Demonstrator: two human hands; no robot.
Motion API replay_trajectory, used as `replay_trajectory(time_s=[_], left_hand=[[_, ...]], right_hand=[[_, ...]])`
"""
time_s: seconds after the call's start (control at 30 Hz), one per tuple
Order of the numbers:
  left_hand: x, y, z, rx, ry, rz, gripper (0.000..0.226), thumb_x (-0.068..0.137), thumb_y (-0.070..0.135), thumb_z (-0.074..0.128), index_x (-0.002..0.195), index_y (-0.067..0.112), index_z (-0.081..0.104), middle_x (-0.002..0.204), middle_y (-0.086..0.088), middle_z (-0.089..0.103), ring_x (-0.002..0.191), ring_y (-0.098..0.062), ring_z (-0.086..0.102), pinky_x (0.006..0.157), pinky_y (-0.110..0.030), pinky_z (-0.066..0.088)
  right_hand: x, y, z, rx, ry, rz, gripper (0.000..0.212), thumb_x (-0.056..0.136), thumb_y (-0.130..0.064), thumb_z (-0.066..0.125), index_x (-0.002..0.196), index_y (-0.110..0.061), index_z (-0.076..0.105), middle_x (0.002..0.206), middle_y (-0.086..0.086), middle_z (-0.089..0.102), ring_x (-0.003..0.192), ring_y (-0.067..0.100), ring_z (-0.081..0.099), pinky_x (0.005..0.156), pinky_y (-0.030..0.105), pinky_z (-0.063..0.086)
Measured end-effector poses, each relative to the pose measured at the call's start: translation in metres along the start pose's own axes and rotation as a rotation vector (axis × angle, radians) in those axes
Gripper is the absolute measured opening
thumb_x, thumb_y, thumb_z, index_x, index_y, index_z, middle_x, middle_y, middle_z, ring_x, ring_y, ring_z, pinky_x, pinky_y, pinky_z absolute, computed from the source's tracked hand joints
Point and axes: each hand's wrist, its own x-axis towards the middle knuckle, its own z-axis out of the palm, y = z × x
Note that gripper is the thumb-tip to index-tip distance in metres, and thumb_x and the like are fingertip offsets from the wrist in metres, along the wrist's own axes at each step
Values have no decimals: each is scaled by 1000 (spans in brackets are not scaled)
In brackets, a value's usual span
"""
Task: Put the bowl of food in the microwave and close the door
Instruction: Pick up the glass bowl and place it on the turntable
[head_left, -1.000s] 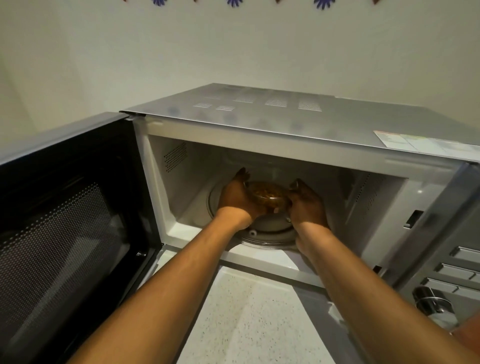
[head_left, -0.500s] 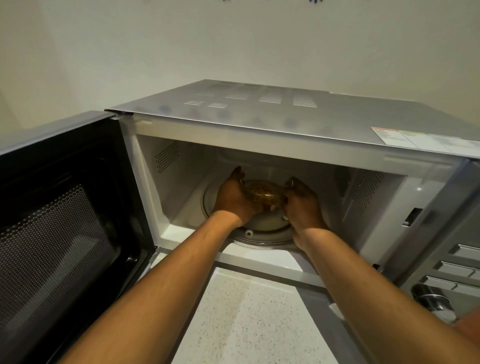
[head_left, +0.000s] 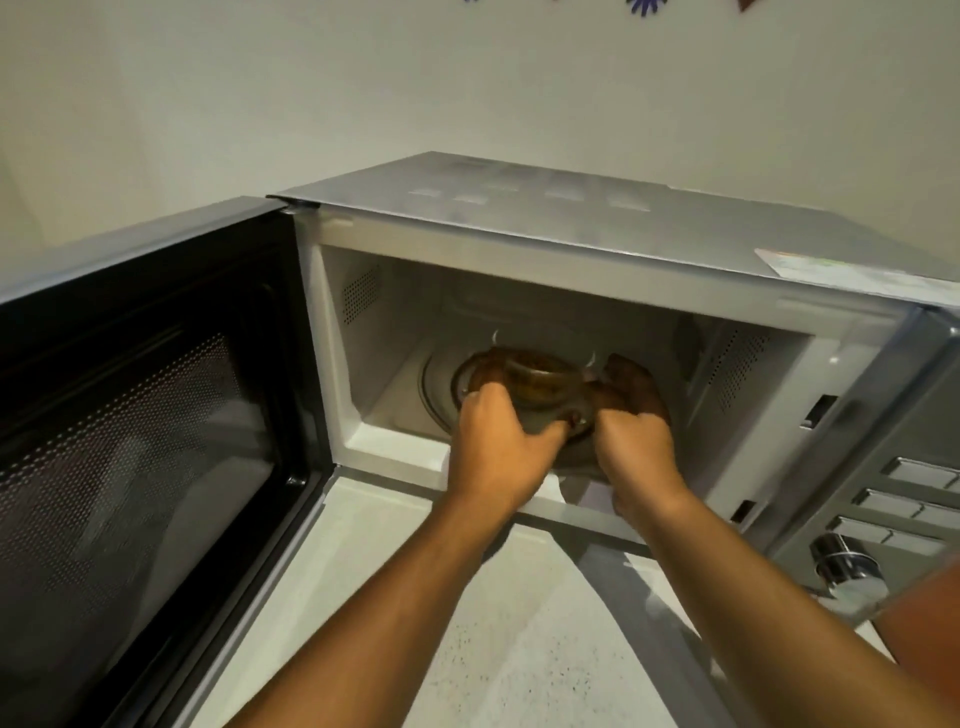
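A clear glass bowl of brown food (head_left: 540, 383) sits low over the glass turntable (head_left: 441, 387) inside the open microwave (head_left: 571, 228). My left hand (head_left: 493, 441) wraps the bowl's left side, fingers curled behind it and thumb at the front. My right hand (head_left: 631, 431) cups the right side, its fingers in shadow beside the rim. Both wrists are at the cavity's front sill. The bowl's base is hidden by my hands, and the frame is blurred by motion. The dark microwave door (head_left: 145, 415) stands swung fully open on the left.
The control panel with silver buttons (head_left: 914, 499) and a chrome knob (head_left: 841, 566) is at the right. A pale speckled counter (head_left: 493, 623) runs below the microwave. A plain wall rises behind it.
My view has shifted, so the microwave now sits further right and lower. Both hands have drawn back a little toward the cavity's front, still around the bowl.
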Motion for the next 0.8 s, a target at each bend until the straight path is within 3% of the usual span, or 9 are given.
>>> replay_trajectory(time_s=[0.07,0.1,0.17,0.27,0.4,0.47,0.53,0.67,0.8], left_hand=[[-25,-1,0,-56,5,4,46,75,48,77,109,33,51,110,12,58,100,-9,59,74,-17,48],[-37,-5,1,-83,0,-14,58,74,53,76,122,37,47,122,13,56,111,-10,55,82,-19,47],[-65,-10,-2,-114,-33,-79,75,71,61,74,135,48,36,145,12,46,129,-17,46,94,-36,51],[-108,-22,-12,-70,-111,-92,80,70,61,74,136,56,29,153,17,33,137,-19,40,93,-46,54],[-155,-35,-26,325,-232,35,89,75,69,60,149,37,23,161,13,21,144,-10,26,114,-38,32],[-174,-36,-31,519,-326,57,87,81,67,55,151,24,26,163,3,19,148,-15,15,119,-33,15],[-190,-35,-32,641,-356,89,79,88,64,46,151,18,28,163,-2,18,149,-18,10,118,-33,6],[-220,-28,-36,705,-280,92,71,93,60,40,149,17,33,162,-3,22,149,-18,12,120,-35,5],[-254,-15,-50,647,-220,56,81,84,59,60,148,18,35,161,-3,24,148,-18,15,119,-35,13]], right_hand=[[-25,4,-12,-8,-13,-79,22,92,-21,58,91,-41,66,97,-8,71,89,7,68,76,23,54],[-39,8,-20,-16,-20,-107,19,92,-24,60,94,-42,65,99,-14,71,92,0,67,75,17,53],[-69,18,-40,-51,-43,-126,19,90,-30,62,107,-39,64,103,-23,69,99,-8,63,71,10,50],[-111,36,-76,-89,-89,-101,21,89,-29,63,108,-36,68,106,-21,71,100,-8,63,70,6,48],[-158,53,-120,-383,-191,-134,22,89,-34,62,110,-37,66,116,-21,67,103,-12,59,83,17,47],[-180,61,-143,-713,-264,-189,40,87,-49,55,124,-36,60,137,-13,56,119,-2,53,98,26,44],[-198,69,-162,-1004,-372,-213,66,83,-63,38,140,-31,46,152,-9,41,138,11,39,113,32,31],[-222,81,-184,-1260,-412,-321,76,86,-67,3,152,-33,19,160,-12,21,148,9,19,119,30,18],[-230,81,-186,-1289,-395,-353,72,91,-60,1,154,-30,17,162,-8,17,149,12,15,120,32,15]])
